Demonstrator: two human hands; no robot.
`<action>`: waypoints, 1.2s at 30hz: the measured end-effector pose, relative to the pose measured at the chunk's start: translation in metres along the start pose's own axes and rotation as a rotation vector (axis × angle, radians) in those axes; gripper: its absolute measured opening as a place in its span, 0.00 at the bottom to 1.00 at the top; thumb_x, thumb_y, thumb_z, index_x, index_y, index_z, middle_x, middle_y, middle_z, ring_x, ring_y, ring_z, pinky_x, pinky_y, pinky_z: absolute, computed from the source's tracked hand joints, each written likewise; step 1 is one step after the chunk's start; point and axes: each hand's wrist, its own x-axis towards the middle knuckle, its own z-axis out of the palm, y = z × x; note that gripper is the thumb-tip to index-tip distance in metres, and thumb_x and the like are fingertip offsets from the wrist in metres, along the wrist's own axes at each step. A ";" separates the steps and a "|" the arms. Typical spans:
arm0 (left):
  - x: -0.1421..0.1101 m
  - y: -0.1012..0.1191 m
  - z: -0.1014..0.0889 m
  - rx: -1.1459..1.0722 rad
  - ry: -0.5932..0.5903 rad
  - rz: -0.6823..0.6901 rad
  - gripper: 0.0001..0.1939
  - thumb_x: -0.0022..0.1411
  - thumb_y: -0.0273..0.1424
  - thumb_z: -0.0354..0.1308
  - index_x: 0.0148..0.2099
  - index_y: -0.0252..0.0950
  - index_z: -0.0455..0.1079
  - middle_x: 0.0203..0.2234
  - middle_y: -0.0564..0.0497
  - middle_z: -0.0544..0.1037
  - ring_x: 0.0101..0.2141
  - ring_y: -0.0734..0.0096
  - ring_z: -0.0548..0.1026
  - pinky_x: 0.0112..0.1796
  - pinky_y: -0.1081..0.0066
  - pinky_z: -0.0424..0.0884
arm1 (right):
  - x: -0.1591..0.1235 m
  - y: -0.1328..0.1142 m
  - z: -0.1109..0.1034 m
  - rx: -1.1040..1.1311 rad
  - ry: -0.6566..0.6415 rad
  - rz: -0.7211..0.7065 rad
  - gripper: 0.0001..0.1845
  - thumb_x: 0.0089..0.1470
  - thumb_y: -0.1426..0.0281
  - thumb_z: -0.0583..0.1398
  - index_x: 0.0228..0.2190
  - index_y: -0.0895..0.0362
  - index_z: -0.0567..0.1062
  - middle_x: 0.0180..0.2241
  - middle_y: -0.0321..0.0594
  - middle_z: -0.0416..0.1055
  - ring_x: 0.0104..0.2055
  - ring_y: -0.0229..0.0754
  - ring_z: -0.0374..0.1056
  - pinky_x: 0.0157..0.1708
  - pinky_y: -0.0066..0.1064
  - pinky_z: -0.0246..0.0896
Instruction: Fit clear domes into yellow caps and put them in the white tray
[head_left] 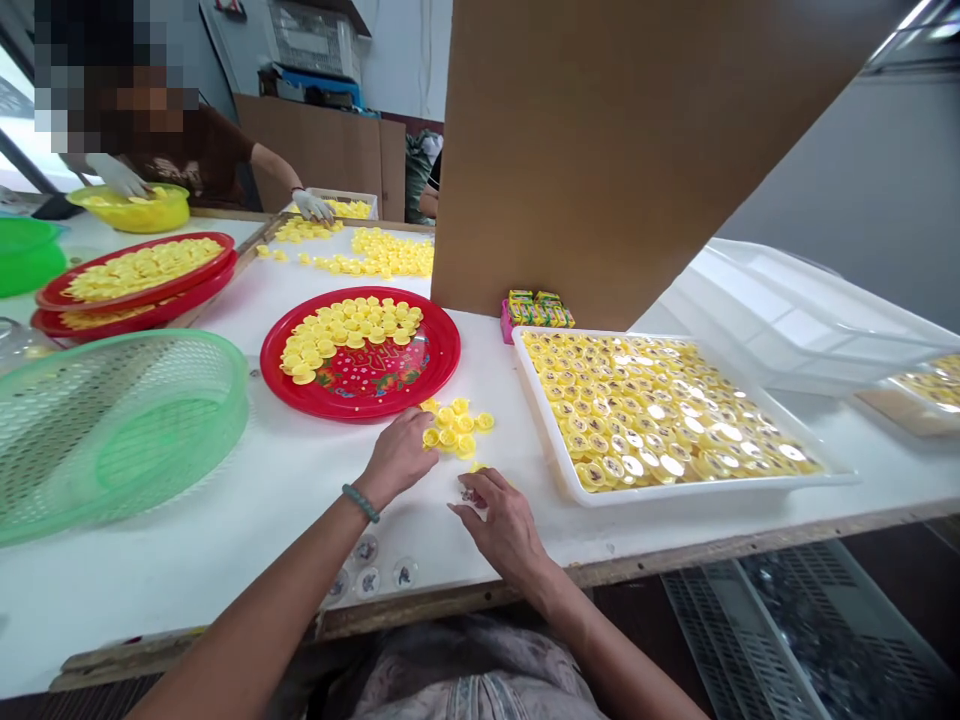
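Note:
My left hand [401, 450] has its fingers curled down at the edge of a small pile of yellow caps [457, 425]. Its fingertips are partly hidden, so what they pinch does not show. Just in front of me, my right hand [506, 525] holds a clear round disc [472, 496] with a dark printed picture between thumb and fingers. A yellow piece peeks out beyond those fingers. Several more clear printed discs [367, 580] lie by the table's front edge, below my left wrist. Behind my left hand, a red round tray [360, 398] carries many yellow caps.
A white tray [581, 497] filled with yellow pieces bearing pictures stands at right. Upright brown cardboard [585, 150] rises behind. Small yellow-green boxes [540, 309] sit against it. A green basket [187, 350] is at left. Across the table, a gloved co-worker [210, 150] handles yellow caps.

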 end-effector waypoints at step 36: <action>-0.041 -0.015 0.023 -0.879 -0.393 -0.137 0.34 0.43 0.25 0.61 0.54 0.32 0.56 0.30 0.50 0.77 0.30 0.67 0.72 0.30 0.71 0.64 | 0.029 -0.001 -0.008 -0.383 -0.371 -0.466 0.22 0.53 0.80 0.55 0.50 0.53 0.67 0.34 0.41 0.68 0.36 0.41 0.63 0.35 0.28 0.57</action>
